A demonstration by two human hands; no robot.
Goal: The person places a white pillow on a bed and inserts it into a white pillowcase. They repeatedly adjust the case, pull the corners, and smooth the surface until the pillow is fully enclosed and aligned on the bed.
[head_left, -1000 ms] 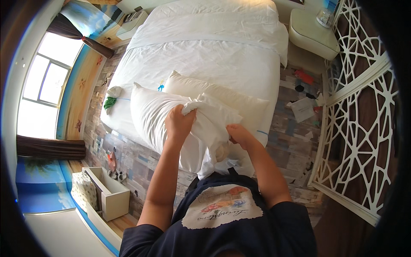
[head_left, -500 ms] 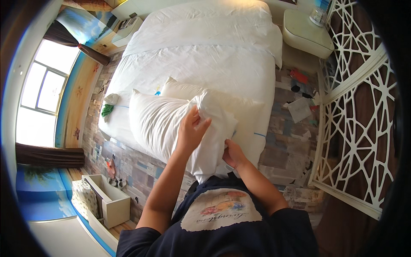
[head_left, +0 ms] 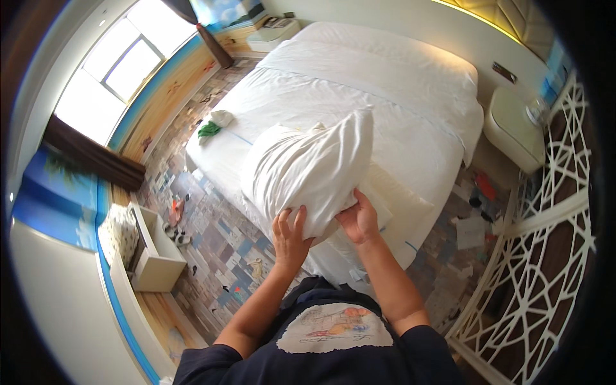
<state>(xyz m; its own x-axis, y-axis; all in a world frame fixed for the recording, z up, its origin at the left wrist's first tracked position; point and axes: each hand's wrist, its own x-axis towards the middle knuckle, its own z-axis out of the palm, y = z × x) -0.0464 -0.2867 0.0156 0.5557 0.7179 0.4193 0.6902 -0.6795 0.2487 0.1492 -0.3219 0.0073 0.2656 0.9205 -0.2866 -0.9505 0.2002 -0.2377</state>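
Note:
A white pillow (head_left: 307, 168), its cover wrinkled, is tilted up over the near part of the bed (head_left: 378, 106). At its near end, my left hand (head_left: 292, 240) presses its fingers onto the cover. On the right side of that end, my right hand (head_left: 359, 219) grips the cloth, with the thumb uppermost. A second white pillow (head_left: 404, 196) lies flat on the white bedding, partly hidden behind the first one. The fingertips tucked under the cloth do not show.
A green and white bundle of cloth (head_left: 210, 129) sits on the bed's left corner. Red and dark items (head_left: 484, 186) and a pale flat sheet (head_left: 471, 233) lie on the floor at right, beside a white lattice screen (head_left: 545, 256). A white bench-like box (head_left: 157, 269) stands at left.
The pillow's far right corner now points up and away. My left hand has come down to the pillow's near end, while my right hand has moved slightly up. The view has turned.

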